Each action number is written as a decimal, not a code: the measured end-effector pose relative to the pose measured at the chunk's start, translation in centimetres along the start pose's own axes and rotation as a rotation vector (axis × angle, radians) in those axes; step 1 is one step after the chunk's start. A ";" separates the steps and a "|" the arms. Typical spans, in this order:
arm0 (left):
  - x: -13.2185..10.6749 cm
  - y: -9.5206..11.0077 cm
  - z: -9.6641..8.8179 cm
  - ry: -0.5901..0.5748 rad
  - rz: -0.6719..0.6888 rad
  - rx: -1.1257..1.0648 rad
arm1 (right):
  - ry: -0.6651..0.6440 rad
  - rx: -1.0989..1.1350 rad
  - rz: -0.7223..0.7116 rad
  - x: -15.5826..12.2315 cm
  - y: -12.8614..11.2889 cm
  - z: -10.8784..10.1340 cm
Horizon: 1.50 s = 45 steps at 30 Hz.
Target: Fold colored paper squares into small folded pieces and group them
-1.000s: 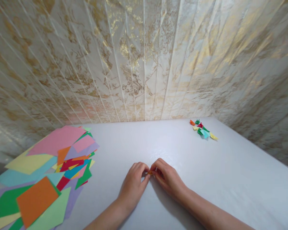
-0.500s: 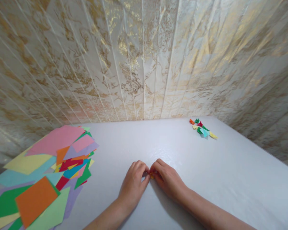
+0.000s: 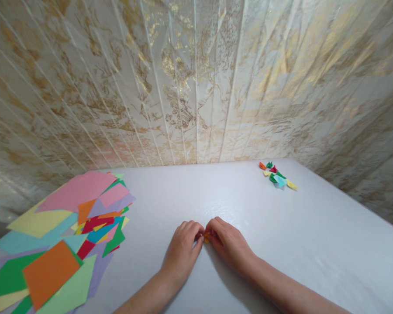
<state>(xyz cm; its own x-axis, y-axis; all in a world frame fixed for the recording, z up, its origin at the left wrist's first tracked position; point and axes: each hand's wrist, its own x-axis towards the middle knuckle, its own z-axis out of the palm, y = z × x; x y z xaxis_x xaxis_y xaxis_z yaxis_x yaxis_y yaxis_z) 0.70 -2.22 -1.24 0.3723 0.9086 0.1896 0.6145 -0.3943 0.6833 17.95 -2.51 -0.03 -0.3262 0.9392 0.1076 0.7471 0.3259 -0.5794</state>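
Observation:
Near the middle of the white table (image 3: 170, 196), a small yellow-orange piece of folded paper (image 3: 206, 238) shows between my fingertips. My left hand (image 3: 185, 244) pinches it from the left, thumb and fingers closed. From the other side my right hand (image 3: 227, 240) grips it too, with its fingers curled in. The two hands almost meet at the tips. Most of the paper is hidden by the fingers, so its exact shape cannot be made out.
Many coloured paper sheets and scraps lie heaped at the left, among them an orange sheet (image 3: 51, 274) and a large pink sheet (image 3: 77, 190). Small folded paper pieces (image 3: 279, 179) sit at the far right. A gold-patterned curtain (image 3: 183, 87) hangs behind the table.
Slightly more of the yellow-orange paper shows between my fingertips. Both hands stay in nearly the same place, still pinching it.

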 end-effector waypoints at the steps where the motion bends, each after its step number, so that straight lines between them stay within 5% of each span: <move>1: 0.0 0.0 0.0 0.001 0.001 0.009 | 0.006 0.004 -0.006 0.0 0.1 0.0; 9: -0.4 0.5 0.3 0.034 0.068 0.052 | -0.005 -0.007 0.007 -0.1 0.0 0.0; 45: -0.3 0.1 -0.1 0.032 -0.027 0.091 | 0.012 -0.007 -0.002 -0.2 -0.1 0.2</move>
<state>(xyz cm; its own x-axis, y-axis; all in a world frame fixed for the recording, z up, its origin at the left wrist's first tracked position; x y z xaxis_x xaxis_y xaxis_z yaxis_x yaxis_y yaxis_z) 0.56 -2.48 -1.16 0.3337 0.9222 0.1953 0.6852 -0.3796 0.6216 17.81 -2.74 -0.13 -0.3208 0.9397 0.1183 0.7506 0.3284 -0.5734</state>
